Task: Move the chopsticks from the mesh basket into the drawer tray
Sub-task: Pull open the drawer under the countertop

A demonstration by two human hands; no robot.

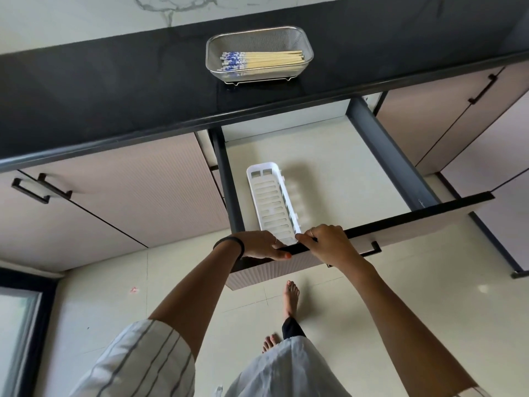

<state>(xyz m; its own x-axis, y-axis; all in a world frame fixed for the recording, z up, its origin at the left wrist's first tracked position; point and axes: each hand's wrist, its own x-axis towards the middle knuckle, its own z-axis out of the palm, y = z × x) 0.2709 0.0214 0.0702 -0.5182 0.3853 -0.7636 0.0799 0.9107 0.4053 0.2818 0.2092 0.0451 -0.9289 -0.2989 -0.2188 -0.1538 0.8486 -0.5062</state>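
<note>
Both hands on drawer front edge: left hand [262, 245] and right hand [329, 242] grip it. Chopsticks [260, 61] lie left-right in mesh basket [307, 44], far, straight ahead; tray [272, 202] near, empty.

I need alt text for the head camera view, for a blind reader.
Both hands, left hand and right hand, grip the front edge of an open drawer holding a white slotted tray. Chopsticks lie in a mesh basket on the black counter.
</note>
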